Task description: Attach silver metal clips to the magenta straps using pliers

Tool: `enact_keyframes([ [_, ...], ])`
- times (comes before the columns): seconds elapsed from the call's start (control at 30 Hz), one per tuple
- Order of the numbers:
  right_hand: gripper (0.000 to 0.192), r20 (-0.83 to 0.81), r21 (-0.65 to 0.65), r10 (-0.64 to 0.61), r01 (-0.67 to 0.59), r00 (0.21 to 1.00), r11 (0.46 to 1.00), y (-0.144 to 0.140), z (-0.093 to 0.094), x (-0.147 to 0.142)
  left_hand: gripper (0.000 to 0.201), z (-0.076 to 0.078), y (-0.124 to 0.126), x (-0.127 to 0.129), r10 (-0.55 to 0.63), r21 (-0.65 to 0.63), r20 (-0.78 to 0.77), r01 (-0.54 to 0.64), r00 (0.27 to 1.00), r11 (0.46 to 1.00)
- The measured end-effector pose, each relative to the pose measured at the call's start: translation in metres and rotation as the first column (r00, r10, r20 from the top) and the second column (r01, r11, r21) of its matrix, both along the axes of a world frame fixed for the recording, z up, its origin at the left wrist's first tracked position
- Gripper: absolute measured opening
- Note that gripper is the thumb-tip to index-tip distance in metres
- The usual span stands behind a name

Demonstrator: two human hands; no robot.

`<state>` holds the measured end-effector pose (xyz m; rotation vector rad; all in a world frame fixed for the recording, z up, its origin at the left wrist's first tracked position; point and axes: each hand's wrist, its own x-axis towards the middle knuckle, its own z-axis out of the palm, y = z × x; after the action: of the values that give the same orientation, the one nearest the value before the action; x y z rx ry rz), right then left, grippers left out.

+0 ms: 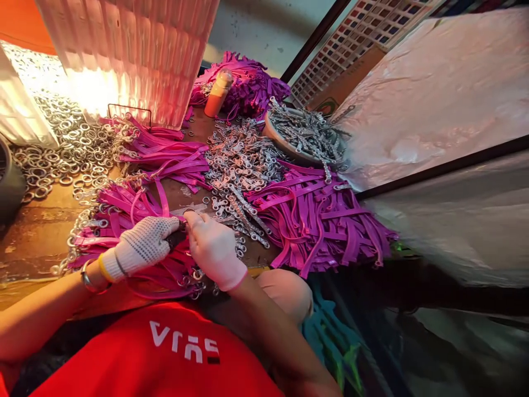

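Brown tabletop (39, 234) underneath; white-gloved left hand (144, 242), right hand (215, 247) pinching flat magenta strap (162, 197) near end; likely light, pliant, gripping best there.

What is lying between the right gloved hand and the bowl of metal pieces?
In the head view, a heap of small metal parts lies between the right hand and the bowl.

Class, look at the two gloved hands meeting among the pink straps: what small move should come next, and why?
Perhaps ease the right hand slightly aside, with the left hand held steady. Both are closed with fingertips meeting, mostly hiding whatever lies between, so a small opening would let it be checked. Loose pink straps crowd around; a wide move might disturb them.
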<state>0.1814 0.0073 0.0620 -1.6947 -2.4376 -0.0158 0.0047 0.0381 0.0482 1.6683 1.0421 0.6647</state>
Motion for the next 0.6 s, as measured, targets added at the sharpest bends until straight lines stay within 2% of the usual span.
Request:
enact_keyframes([
  [0.13,0.037,-0.110,-0.082,0.019,-0.028,0.994,0.996,0.000,0.004,-0.001,0.027,0.000,-0.004,-0.004,0.003,-0.136,0.066,0.006,0.998,0.991],
  [0.2,0.042,-0.100,-0.123,0.044,-0.056,0.994,0.991,-0.001,0.005,-0.001,0.029,-0.001,-0.005,-0.007,0.029,-0.155,0.090,-0.015,0.996,0.988],
  [0.33,0.030,-0.004,-0.104,0.101,-0.101,0.995,0.989,-0.004,-0.003,0.000,0.030,-0.012,-0.008,-0.010,-0.020,-0.106,0.090,0.029,0.996,0.994],
  [0.43,0.022,-0.012,-0.042,0.161,-0.162,0.987,0.986,-0.008,-0.012,0.002,0.027,-0.016,-0.008,-0.009,-0.078,-0.031,0.045,0.080,0.996,0.996],
  [0.5,0.021,-0.020,0.008,0.165,-0.165,0.986,0.986,-0.008,-0.015,0.004,0.027,-0.011,-0.005,-0.010,-0.146,0.042,-0.035,0.147,0.989,0.988],
  [0.6,0.023,-0.017,0.068,0.160,-0.159,0.987,0.985,-0.005,-0.015,0.009,0.023,0.008,0.010,-0.024,-0.220,0.200,-0.268,0.277,0.938,0.940],
])
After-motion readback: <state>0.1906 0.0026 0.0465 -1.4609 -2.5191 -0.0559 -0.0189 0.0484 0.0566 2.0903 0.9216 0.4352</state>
